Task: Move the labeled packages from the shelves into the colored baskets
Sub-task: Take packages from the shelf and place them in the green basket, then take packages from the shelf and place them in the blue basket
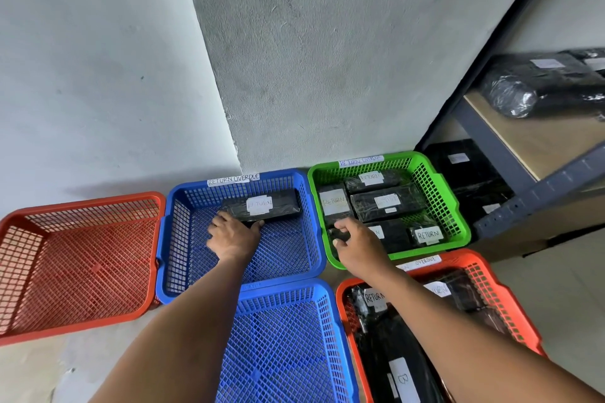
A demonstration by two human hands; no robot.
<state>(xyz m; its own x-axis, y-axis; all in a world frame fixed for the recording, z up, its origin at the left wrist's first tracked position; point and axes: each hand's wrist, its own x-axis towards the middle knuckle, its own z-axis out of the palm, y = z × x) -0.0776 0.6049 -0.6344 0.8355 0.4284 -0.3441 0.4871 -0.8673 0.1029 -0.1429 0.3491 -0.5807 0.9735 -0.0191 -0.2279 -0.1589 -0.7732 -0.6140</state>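
Note:
My left hand [234, 237] reaches into the far blue basket [183, 239] and grips the near edge of a black wrapped package [278, 204] with a white "RETURN" label. My right hand [355, 244] reaches into the green basket [458, 222] and pinches a small black package [337, 233] at its near left corner. Several more black packages labeled "RETURN" [386, 201] lie in the green basket. More black packages [540, 85] sit on the shelf at the right.
An empty red basket [82, 271] stands at the left, a second blue basket [288, 347] lies near me, and a red basket [510, 304] holding black packages is at the near right. The metal shelf frame [537, 199] juts out beside the green basket. A grey wall stands behind.

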